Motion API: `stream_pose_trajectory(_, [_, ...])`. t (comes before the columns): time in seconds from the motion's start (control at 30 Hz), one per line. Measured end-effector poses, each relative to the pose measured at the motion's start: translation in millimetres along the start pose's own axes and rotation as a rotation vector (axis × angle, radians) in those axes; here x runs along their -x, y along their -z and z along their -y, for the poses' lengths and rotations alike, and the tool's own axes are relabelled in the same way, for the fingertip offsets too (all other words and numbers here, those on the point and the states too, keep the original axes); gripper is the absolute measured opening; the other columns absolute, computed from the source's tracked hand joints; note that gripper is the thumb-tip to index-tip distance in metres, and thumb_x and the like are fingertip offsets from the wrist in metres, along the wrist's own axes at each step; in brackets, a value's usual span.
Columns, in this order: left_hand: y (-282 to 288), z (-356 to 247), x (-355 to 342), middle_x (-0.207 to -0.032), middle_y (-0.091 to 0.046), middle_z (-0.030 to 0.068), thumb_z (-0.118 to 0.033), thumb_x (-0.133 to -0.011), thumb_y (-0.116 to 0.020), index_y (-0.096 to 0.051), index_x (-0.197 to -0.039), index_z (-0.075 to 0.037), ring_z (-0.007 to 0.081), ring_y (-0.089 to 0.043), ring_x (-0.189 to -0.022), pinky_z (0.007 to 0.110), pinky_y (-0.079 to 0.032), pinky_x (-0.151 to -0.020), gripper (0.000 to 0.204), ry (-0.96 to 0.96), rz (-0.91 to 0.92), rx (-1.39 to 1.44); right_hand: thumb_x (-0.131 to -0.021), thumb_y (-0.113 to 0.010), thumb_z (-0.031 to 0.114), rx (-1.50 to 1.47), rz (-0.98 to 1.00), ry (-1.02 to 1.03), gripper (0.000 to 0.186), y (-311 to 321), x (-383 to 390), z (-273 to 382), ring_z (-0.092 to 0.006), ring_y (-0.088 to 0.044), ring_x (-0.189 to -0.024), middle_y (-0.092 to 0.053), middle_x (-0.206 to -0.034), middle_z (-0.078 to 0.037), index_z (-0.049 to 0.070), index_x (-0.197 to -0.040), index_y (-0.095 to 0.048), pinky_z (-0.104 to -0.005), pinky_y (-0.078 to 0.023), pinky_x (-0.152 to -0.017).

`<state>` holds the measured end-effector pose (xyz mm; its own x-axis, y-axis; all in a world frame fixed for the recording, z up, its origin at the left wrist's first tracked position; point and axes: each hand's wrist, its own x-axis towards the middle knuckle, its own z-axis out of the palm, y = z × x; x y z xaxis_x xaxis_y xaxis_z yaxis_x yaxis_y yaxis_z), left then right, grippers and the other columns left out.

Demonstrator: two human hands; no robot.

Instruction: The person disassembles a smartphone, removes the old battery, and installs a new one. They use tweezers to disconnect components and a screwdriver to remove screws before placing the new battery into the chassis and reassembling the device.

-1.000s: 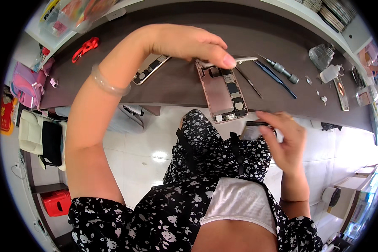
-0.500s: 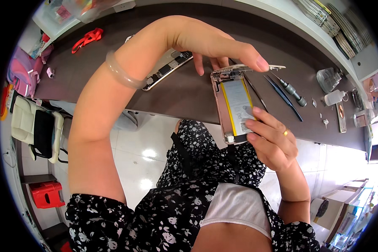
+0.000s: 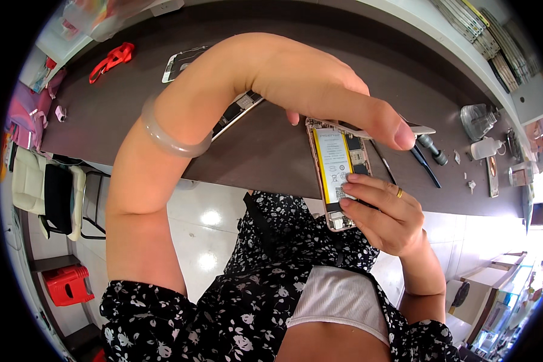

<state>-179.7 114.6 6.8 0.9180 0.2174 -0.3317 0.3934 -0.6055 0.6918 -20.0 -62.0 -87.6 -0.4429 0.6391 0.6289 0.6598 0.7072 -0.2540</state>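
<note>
R hand (image 3: pixel 392 217) has fingertips laid on the lower end of the battery (image 3: pixel 333 157); can't tell if its thumb pinches. L hand (image 3: pixel 326 84) has its thumb on a thin, white-edged panel (image 3: pixel 425 129) tilted up at the phone's top; other fingers mostly hidden, grip unclear.

Change: approx. 1 sec ago the batt. was off the phone; now it's in the housing (image 3: pixel 342 224), alongside the circuit board (image 3: pixel 359 158), so the bay's filled.

Batt. = flat slab, smooth white label, yellow edge. Housing = slim pinkish shell, rounded corners, lower end past the near edge of the matte brown desk (image 3: pixel 283 163). Blue tweezers (image 3: pixel 427 166) + knurled-looking screwdriver (image 3: pixel 434 149) to the R.
</note>
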Motion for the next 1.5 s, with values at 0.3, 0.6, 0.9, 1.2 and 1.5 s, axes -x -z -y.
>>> stream_pose_trajectory(0.3, [-4.3, 0.7, -3.7, -0.098, -0.068, 0.0225, -0.045, -0.078, -0.065, -0.048, -0.127, 0.008, 0.0264, -0.067, -0.085, 0.031, -0.050, -0.071, 0.074, 0.040, -0.029, -0.047, -0.068, -0.075, 0.005, -0.034, 0.096, -0.112, 0.023, 4.3, 0.4, -1.3, -0.0314, -0.064, -0.097, -0.066, -0.095, -0.014, -0.004, -0.088, -0.068, -0.0379, -0.055, -0.080])
stream_pose_trajectory(0.6, [-20.5, 14.3, -1.4, -0.072, -0.058, 0.0185, -0.082, -0.062, -0.053, -0.061, -0.088, 0.013, 0.0275, -0.058, -0.071, 0.034, -0.047, -0.066, 0.099, -0.064, -0.158, -0.140, -0.068, -0.080, 0.026, 0.009, -0.101, -0.448, 0.036, 18.4, 17.3, -0.8, -0.0349, -0.063, -0.096, -0.067, -0.096, -0.012, 0.000, -0.091, -0.069, -0.0415, -0.050, -0.084])
stream_pose_trajectory(0.9, [-17.5, 3.3, 3.6, -0.068, -0.055, 0.0188, -0.080, -0.062, -0.055, -0.059, -0.087, 0.015, 0.0283, -0.057, -0.069, 0.034, -0.046, -0.064, 0.099, -0.017, -0.129, -0.168, -0.056, -0.079, 0.043, 0.131, -0.006, -0.177, 0.050, 11.9, 20.7, -2.8, -0.0264, -0.062, -0.082, -0.066, -0.089, -0.006, 0.004, -0.086, -0.070, -0.0360, -0.052, -0.072])
stream_pose_trajectory(1.2, [-18.3, 2.8, 4.8, -0.058, -0.044, 0.0130, -0.079, -0.063, -0.055, -0.054, -0.072, 0.013, 0.0239, -0.048, -0.059, 0.033, -0.040, -0.056, 0.093, -0.026, -0.154, -0.171, -0.055, -0.078, 0.044, 0.121, -0.029, -0.203, 0.053, 10.6, 19.4, -1.9, -0.0263, -0.062, -0.080, -0.066, -0.090, -0.007, 0.003, -0.087, -0.070, -0.0348, -0.052, -0.072])
stream_pose_trajectory(1.5, [-11.6, -1.5, 2.8, -0.085, -0.066, 0.0171, -0.050, -0.055, -0.076, -0.046, -0.131, 0.005, 0.0225, -0.064, -0.065, 0.029, -0.052, -0.054, 0.099, 0.040, -0.091, -0.119, -0.056, -0.079, 0.044, 0.108, -0.020, -0.234, 0.059, 14.1, 19.7, -3.6, -0.0277, -0.062, -0.082, -0.066, -0.094, -0.011, -0.001, -0.093, -0.068, -0.0343, -0.052, -0.072])
